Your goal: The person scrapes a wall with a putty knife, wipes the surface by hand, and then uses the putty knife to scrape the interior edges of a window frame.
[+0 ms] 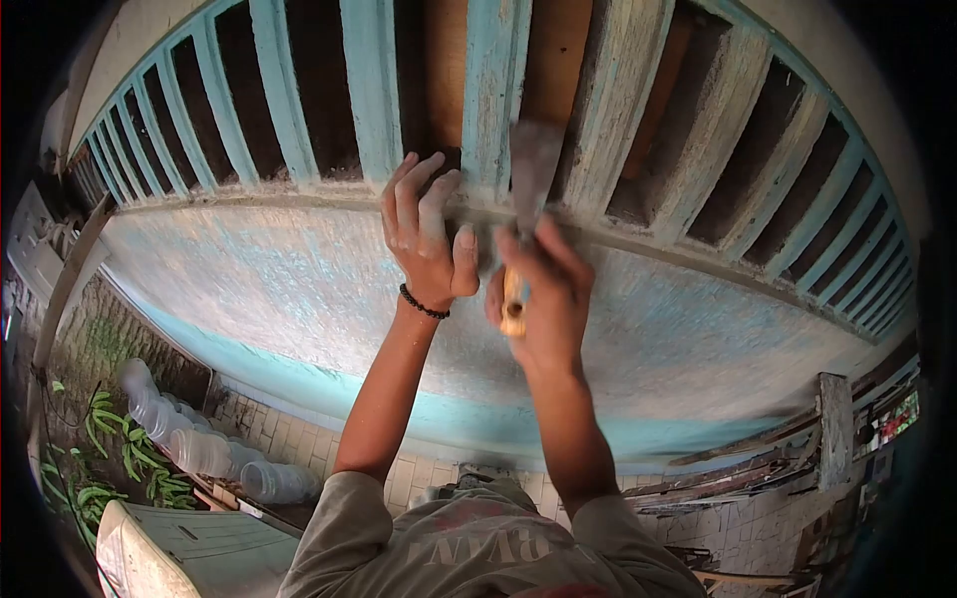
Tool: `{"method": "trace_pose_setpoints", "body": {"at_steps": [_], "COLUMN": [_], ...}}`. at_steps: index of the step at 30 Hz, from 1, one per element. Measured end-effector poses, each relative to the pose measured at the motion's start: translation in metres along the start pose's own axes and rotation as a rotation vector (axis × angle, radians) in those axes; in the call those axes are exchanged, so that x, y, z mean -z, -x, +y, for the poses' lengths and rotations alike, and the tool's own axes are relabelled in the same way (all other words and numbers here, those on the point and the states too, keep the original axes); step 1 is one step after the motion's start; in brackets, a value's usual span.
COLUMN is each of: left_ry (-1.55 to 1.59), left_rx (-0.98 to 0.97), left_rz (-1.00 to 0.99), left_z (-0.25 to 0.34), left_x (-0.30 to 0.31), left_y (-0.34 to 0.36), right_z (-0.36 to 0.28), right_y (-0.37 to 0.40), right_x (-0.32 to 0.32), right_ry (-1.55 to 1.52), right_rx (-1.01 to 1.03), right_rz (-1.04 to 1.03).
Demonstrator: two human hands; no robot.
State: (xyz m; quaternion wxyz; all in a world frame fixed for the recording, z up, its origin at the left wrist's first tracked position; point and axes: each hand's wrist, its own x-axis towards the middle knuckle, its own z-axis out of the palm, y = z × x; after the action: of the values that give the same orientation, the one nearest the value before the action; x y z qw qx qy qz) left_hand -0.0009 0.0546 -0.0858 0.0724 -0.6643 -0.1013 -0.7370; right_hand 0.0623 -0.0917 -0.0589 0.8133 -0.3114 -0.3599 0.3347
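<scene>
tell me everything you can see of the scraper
The scraper has a flat, wide, greyish blade, probably metal, blurred here, and a yellow handle with a dark round hole near its end. The right hand grips it, blade pointing away from the person, in front of the slats. Whether the blade touches them is unclear.

Grey-green cloth shirt of the camera wearer (478, 523), lower edge of the view: pale capital letters (551, 549) run across the fabric in two groups, left and right. The characters V, A and N can be partly made out. Folds and blur distort the remaining characters, so the complete wording cannot be read. No other lettering, label, brand, number or sign is legible.
</scene>
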Motion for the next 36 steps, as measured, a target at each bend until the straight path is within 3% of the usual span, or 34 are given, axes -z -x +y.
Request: {"method": "trace_pose_setpoints", "body": {"at_steps": [3, 7, 12, 17, 36], "left_ry": [0.014, 0.020, 0.019, 0.043, 0.049], "left_rx": [0.000, -0.002, 0.002, -0.031, -0.019], "left_rz": [0.011, 0.005, -0.007, -0.001, 0.021], "left_z": [0.000, -0.001, -0.003, -0.004, -0.003], "left_x": [-0.002, -0.001, 0.000, 0.001, -0.001], "left_y": [0.002, 0.002, 0.004, 0.002, 0.008], "right_z": [0.017, 0.021, 0.005, 0.035, 0.032], "right_y": [0.024, 0.013, -0.008, 0.024, 0.011], "right_x": [0.009, 0.002, -0.007, 0.021, 0.012], "right_ry": [-0.003, 0.097, 0.013, 0.083, 0.127], "right_rx": [-0.061, 0.080, 0.133, 0.015, 0.134], "right_rz": [0.082, 0.083, -0.004, 0.085, 0.049]}}
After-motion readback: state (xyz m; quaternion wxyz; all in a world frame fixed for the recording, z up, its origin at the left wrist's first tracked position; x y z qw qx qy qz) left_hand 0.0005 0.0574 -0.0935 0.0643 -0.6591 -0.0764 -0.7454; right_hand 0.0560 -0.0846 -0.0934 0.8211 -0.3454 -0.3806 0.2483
